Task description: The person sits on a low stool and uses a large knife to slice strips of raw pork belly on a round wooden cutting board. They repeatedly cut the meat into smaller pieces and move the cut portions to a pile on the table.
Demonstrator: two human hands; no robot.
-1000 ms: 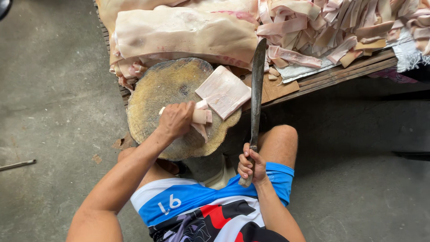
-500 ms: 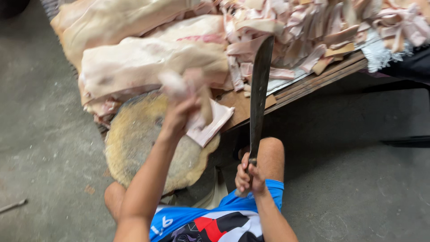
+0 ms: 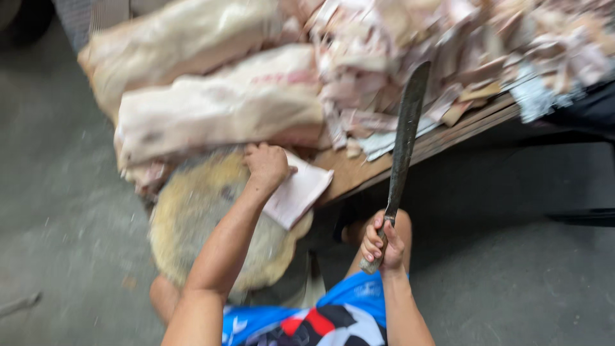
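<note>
The right hand point(image 3: 382, 245) is gripping the handle of a long dark-bladed cleaver point(image 3: 403, 144), fingers wrapped tight, blade pointing up and away. The left hand point(image 3: 268, 164) is resting, fingers curled, on a flat pale slab of pork point(image 3: 298, 192) lying on the round wooden chopping block point(image 3: 198, 224). Large uncut slabs point(image 3: 218, 109) are lying far left; cut strips point(image 3: 448, 45) are piling far right on the wooden table point(image 3: 359, 173).

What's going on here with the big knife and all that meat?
A seated person is working over a round wooden chopping block. The right hand grips a long cleaver-like knife, blade raised and pointing away. The left hand rests by a flat pale slab of meat at the block's far edge. Large slabs and cut strips are piled on the wooden table beyond.
</note>
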